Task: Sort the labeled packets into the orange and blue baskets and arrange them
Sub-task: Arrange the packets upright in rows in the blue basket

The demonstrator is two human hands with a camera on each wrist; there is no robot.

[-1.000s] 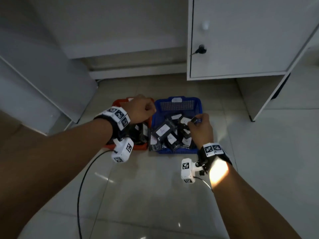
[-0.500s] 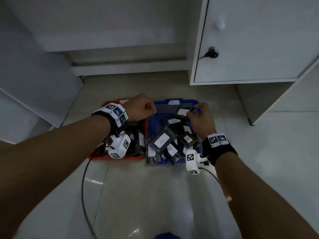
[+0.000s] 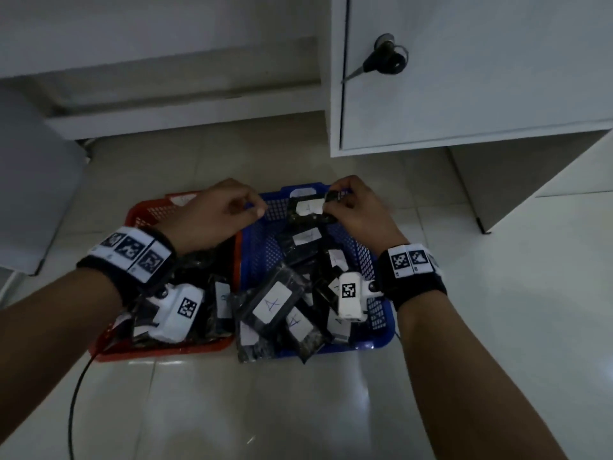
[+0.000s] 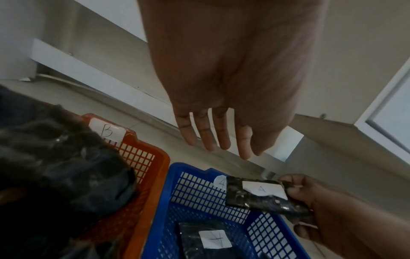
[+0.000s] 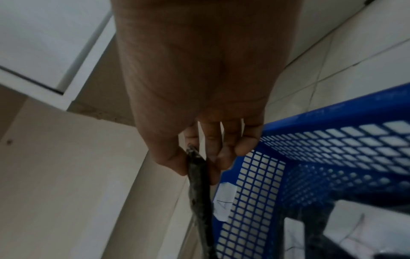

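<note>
Your right hand [image 3: 356, 207] pinches 1 packet marked A [image 3: 308, 207] by its right end, long axis crosswise, at the far wall inside the blue basket [image 3: 381, 336]. Your left hand [image 3: 215, 214] hangs relaxed and empty just left of it, nearer the orange basket [image 3: 139, 210].

The floor [image 3: 497, 327] is laid with pale glossy tiles with thin joints between them. Two baskets stand on it side by side and touching: an orange basket [image 3: 159, 351] on the left with a paper tag marked B on its far wall, and a blue basket [image 3: 384, 336] on the right with a tag marked A, both full of dark packets [image 3: 270, 305] with white labels. A white cabinet [image 3: 481, 78] stands on the floor beyond the blue basket, and a black cable [image 3: 74, 400] trails over the tiles near the orange basket's near left corner.
</note>
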